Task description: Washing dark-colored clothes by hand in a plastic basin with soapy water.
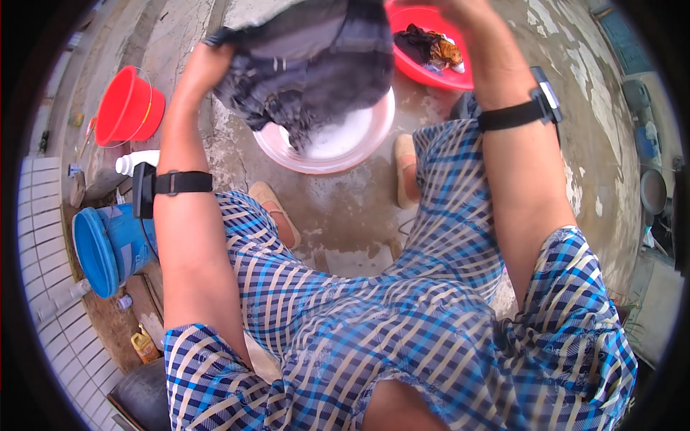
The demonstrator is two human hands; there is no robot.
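Observation:
A wet dark grey and black garment, blurred by motion, is stretched up between my hands. At its left corner my left hand is closed on the cloth. My right hand is at the top edge of the picture by the garment's upper right corner, blurred and partly cut off, its fingers seemingly closed on the cloth. Below the garment stands a pale pink basin with white suds in it, and the garment's lower end hangs down into the basin. Which kind of garment it is I cannot tell.
A red basin with dark and orange-brown clothes stands beyond, to the right. On the left are a red bucket, a white bottle, a blue bucket and a yellow bottle. My feet flank the pink basin's near side.

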